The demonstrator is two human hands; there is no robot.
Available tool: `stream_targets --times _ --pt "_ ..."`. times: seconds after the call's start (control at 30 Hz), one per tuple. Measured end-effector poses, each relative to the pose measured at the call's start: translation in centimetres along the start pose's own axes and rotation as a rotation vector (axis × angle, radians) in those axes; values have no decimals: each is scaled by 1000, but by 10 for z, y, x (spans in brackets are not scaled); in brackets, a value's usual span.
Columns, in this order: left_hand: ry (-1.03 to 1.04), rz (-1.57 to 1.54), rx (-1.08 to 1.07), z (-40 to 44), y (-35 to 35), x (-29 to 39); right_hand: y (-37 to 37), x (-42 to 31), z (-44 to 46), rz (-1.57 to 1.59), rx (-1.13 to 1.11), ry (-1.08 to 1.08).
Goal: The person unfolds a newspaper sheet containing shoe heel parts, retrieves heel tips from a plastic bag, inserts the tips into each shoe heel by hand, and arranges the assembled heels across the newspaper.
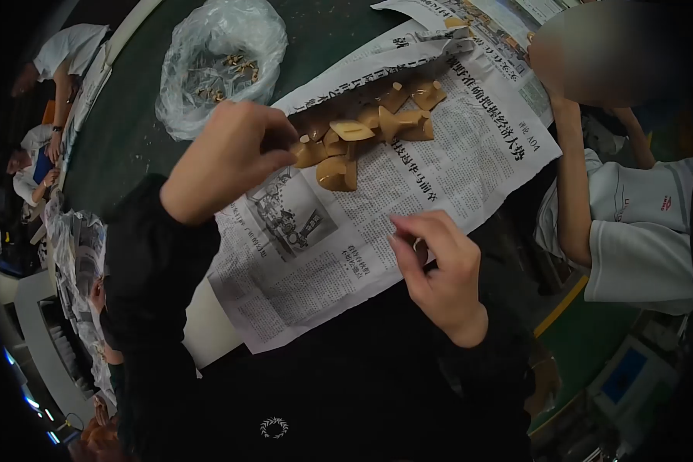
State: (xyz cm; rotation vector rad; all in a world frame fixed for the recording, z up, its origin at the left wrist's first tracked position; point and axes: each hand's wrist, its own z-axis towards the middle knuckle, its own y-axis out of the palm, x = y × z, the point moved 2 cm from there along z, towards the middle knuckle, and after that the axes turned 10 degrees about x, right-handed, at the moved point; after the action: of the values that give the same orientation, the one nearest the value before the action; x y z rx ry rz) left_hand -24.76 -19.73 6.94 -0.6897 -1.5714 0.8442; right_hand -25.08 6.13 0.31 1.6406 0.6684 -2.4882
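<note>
Glossy tan-brown pieces point(336, 174) lie in a loose group on a spread newspaper point(454, 169). My left hand point(231, 158) is at the left end of the group, thumb and fingers curled toward the piece nearest it; whether it grips that piece cannot be made out. Over the lower right part of the newspaper is my right hand point(441, 269), its thumb and index finger bent close together. Something small and dark may show between those fingers, too unclear to name.
A clear plastic bag point(223, 58) holding small brass-coloured parts rests on the green table point(135, 100) beyond my left hand. A person in a light shirt point(631, 215) sits close at the right. More people are at the far left, near crumpled plastic and paper point(81, 262).
</note>
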Motion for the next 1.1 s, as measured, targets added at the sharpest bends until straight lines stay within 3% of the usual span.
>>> stream_targets --times 0.1,0.17,0.3,0.43,0.5,0.63,0.77,0.83,0.97,1.1 --pt "-28 23 146 -21 39 -33 38 13 32 -47 -73 19" --pt "19 -90 357 -20 60 -50 58 27 42 -86 -102 -25" --pt "5 -242 429 -18 81 -67 76 38 50 -135 -157 -32" --pt "79 -202 411 -28 70 -74 80 29 40 -163 -164 22" --pt "151 -134 350 -50 59 -68 86 19 26 -198 -216 -92" --pt "68 -206 163 -74 45 -69 93 4 8 -121 -374 -45" --pt "123 -176 174 -56 24 -70 55 -14 45 -94 -348 -36" --pt "130 -127 326 -31 31 -68 47 -3 70 -375 -58 -332" --pt "228 -110 440 7 54 -65 60 21 85 -522 -59 -394" --pt "207 -182 406 19 57 -72 64 29 86 -485 -25 -393"
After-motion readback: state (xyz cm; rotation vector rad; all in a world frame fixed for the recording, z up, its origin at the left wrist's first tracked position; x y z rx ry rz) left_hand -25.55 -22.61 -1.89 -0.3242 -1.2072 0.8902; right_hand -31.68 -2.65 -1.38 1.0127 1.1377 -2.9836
